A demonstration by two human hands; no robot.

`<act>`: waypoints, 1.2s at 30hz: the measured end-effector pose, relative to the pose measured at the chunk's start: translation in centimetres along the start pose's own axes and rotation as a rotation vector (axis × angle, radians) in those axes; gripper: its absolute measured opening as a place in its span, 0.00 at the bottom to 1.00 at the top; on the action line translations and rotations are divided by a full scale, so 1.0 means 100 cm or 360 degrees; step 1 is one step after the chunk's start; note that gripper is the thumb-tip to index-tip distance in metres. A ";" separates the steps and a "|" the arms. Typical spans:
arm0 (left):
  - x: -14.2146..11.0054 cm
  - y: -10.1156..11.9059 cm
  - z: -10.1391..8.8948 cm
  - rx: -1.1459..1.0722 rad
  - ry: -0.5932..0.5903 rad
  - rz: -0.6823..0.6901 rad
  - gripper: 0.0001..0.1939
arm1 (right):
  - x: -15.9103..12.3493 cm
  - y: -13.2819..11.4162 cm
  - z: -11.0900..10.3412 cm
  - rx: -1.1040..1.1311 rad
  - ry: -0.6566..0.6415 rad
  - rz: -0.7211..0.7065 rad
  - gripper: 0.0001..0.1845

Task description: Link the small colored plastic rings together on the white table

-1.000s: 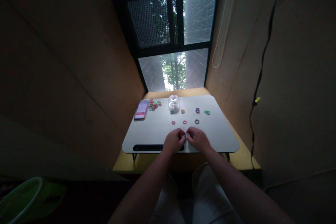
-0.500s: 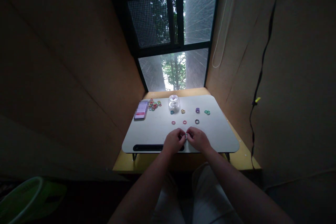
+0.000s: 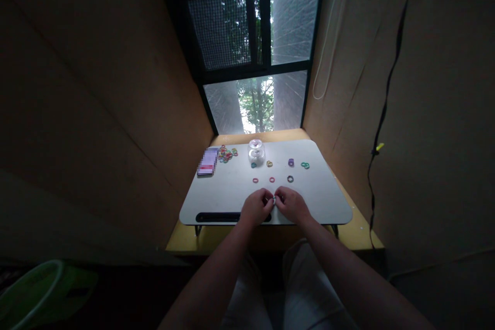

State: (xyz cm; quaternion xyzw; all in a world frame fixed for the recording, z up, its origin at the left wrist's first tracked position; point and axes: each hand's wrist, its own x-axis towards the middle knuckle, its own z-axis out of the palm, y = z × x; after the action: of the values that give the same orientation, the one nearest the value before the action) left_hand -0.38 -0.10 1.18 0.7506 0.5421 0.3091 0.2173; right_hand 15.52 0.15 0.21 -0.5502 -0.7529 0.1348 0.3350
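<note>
My left hand (image 3: pixel 258 205) and my right hand (image 3: pixel 291 204) meet over the front of the white lap table (image 3: pixel 325 201). Pinched between the fingertips of both is a small pale hair tie (image 3: pixel 274 200), mostly covered by the fingers. Just beyond them lie a red hair tie (image 3: pixel 256 180), a pink hair tie (image 3: pixel 272 180) and a dark grey hair tie (image 3: pixel 290 179). Farther back are teal (image 3: pixel 253 165), yellow (image 3: pixel 269 164), purple (image 3: pixel 291 163) and green hair ties (image 3: pixel 305 165).
A clear plastic jar (image 3: pixel 256 153) stands at the back, beside a pile of mixed hair ties (image 3: pixel 227 154). The phone (image 3: pixel 208 162) lies at the left edge. A black slot (image 3: pixel 216 217) runs along the front, partly under my left arm. Walls rise close on both sides.
</note>
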 end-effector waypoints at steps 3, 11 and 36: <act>0.000 -0.001 0.001 -0.0025 0.0009 0.0011 0.06 | 0.000 0.000 0.000 0.0004 0.0016 0.0010 0.05; 0.001 0.001 0.000 -0.0040 0.0019 -0.0032 0.05 | 0.000 0.002 0.000 0.0064 0.0033 -0.0001 0.06; 0.003 -0.001 -0.001 -0.0108 0.0015 -0.0033 0.06 | 0.002 0.006 0.002 0.0130 0.0099 -0.0071 0.07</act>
State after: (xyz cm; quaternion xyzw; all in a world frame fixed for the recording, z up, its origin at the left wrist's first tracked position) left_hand -0.48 0.21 1.21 0.7356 0.5403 0.3285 0.2432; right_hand 15.77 0.56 -0.26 -0.5230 -0.7481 0.1406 0.3835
